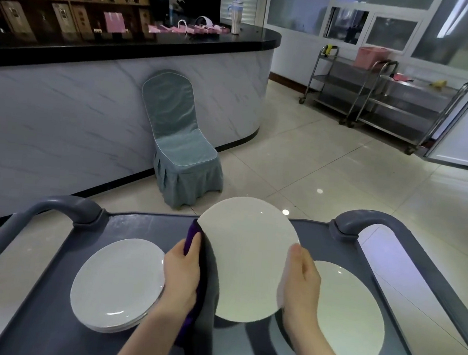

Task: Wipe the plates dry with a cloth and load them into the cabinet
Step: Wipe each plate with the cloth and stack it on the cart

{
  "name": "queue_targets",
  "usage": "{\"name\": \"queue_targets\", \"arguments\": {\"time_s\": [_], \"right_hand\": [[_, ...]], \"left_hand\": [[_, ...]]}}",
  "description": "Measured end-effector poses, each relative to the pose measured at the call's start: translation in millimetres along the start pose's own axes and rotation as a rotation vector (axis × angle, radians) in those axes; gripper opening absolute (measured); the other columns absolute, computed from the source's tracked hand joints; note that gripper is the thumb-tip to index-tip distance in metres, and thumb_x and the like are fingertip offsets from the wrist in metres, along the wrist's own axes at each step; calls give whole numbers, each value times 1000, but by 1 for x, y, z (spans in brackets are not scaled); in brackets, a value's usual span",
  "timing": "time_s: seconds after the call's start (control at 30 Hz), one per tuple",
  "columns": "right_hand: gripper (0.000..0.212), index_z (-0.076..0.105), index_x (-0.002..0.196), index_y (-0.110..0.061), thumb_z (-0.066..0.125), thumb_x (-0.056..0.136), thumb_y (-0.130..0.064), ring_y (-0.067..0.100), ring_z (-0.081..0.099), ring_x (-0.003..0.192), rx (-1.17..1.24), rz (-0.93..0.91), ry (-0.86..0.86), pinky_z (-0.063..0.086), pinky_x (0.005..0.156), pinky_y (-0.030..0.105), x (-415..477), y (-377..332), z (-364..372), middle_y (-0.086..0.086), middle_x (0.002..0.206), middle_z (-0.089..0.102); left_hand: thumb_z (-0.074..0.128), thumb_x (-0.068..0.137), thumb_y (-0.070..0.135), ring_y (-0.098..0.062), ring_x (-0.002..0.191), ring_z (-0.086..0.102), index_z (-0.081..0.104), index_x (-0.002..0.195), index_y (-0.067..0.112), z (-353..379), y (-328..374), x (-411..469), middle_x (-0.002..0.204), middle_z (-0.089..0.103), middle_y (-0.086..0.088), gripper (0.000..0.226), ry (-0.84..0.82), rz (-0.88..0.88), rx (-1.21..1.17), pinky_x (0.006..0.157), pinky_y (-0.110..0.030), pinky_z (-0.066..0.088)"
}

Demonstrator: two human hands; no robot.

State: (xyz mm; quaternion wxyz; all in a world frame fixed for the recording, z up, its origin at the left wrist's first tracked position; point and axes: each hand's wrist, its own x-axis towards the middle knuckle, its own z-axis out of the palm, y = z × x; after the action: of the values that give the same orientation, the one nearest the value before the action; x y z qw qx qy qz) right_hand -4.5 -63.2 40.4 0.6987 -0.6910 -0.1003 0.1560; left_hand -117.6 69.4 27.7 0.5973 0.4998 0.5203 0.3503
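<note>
Head view:
Held plate: a round white ceramic plate point(245, 259) is raised and tilted above the grey cart surface point(45, 311), between both hands.
Left hand point(182, 274): presses a dark purple cloth point(201, 316) against the plate's left edge, fingers closed on the cloth.
Right hand point(301, 279): grips the plate's right rim, thumb on top.
Left stack of white plates point(117, 283): lies just beside the left hand.
Single white plate point(348, 314): lies flat under the right hand.

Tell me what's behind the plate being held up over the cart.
Behind the raised plate, the purple cloth shows along its left edge, held there by the left hand. The right hand grips the opposite edge. How far the cloth reaches behind is hidden.
</note>
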Motion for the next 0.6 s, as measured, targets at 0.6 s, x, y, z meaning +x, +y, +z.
{"name": "queue_targets", "arguments": {"time_s": [0.6], "right_hand": [[53,28,58,-17,62,97,-29,12,25,55,-274,-153,-233,21,47,20,35,-32,-16,-5,58,27]], "left_hand": [[54,97,37,-11,62,56,62,74,12,-10,4,9,71,68,-5,35,-183,148,157,63,-27,49]]}}
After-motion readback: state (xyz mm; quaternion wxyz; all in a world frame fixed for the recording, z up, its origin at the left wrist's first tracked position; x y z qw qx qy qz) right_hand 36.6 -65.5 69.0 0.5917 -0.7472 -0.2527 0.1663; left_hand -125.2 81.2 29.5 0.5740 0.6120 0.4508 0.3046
